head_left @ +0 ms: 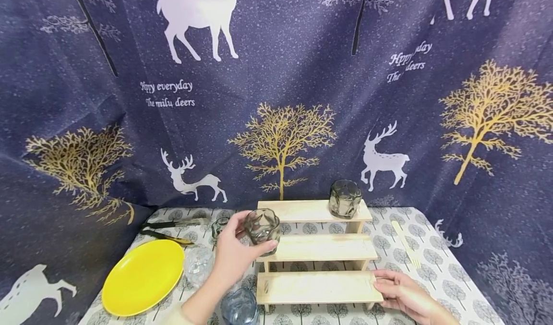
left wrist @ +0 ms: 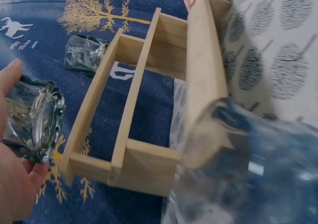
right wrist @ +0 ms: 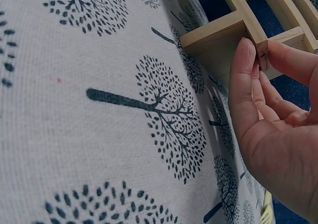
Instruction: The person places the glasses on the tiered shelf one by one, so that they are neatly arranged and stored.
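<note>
My left hand point(head_left: 233, 258) grips a smoky grey glass tumbler point(head_left: 263, 226) with wavy sides, thumb on the near side and fingers behind. In the head view the tumbler overlaps the left ends of the upper and middle steps of a three-step wooden shelf point(head_left: 319, 286). A matching grey tumbler point(head_left: 345, 200) stands on the right part of the top step. My right hand point(head_left: 403, 294) pinches the right end of the lowest step, and the right wrist view shows thumb and fingers point(right wrist: 243, 60) on either side of the board's end.
A yellow plate point(head_left: 142, 277) lies at the left, with black-handled cutlery point(head_left: 168, 223) behind it. Beside it stands a clear glass point(head_left: 198, 265); a bluish glass point(head_left: 239, 308) is near the front. Another small glass point(head_left: 219, 224) is partly behind my left hand. A pale yellow fork point(head_left: 406, 244) lies right of the shelf.
</note>
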`<state>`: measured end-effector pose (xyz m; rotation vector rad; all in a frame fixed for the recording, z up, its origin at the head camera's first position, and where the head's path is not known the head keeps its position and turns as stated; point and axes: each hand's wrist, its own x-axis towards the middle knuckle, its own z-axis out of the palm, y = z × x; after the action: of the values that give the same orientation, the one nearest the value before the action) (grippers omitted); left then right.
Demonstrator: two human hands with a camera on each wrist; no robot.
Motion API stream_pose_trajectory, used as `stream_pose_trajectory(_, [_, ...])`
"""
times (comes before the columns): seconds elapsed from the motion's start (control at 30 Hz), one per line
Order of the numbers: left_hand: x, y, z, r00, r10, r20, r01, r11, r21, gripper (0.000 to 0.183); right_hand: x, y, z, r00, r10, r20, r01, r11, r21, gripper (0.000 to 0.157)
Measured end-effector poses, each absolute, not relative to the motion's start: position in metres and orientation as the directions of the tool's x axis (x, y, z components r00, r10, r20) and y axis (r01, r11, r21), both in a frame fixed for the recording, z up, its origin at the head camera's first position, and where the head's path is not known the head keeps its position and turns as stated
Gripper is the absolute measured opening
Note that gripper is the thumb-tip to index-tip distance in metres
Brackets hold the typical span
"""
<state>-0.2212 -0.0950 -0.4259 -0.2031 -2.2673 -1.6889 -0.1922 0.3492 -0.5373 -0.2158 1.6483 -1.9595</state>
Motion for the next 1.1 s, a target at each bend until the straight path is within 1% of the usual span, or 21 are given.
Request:
stream_pose_trajectory(0.27, [-0.260, -0.061, -0.413, -0.908, -0.030, 0.417, 0.386, 0.323, 0.864, 0.087, -0.192, 0.350, -0.538, -0.830, -0.505, -0.236, 0.317, -0.079, -0.945, 0.038])
stream_pose_trajectory(0.37, [-0.273, -0.049, -0.410, -0.906, -0.026, 0.422, 0.387, 0.352, 0.852, 0.089, -0.192, 0.350, -0.537, -0.830, -0.499, -0.250, 0.326, -0.070, -0.943, 0.039])
stream_pose_trajectory(0.53, [-0.289, -0.033, -0.412, -0.922, -0.019, 0.386, 0.353, 0.367, 0.861, 0.086, -0.192, 0.348, -0.537, -0.836, -0.486, -0.252, 0.320, -0.059, -0.946, 0.043])
stream_pose_trajectory(0.8, [-0.300, -0.023, -0.412, -0.946, -0.034, 0.324, 0.284, 0.399, 0.872, 0.088, -0.192, 0.349, -0.538, -0.834, -0.494, -0.247, 0.321, -0.070, -0.944, 0.038])
stream_pose_trajectory(1.1, [-0.303, -0.023, -0.414, -0.943, -0.035, 0.331, 0.287, 0.418, 0.862, 0.088, -0.191, 0.347, -0.536, -0.838, -0.486, -0.250, 0.317, -0.060, -0.947, 0.042])
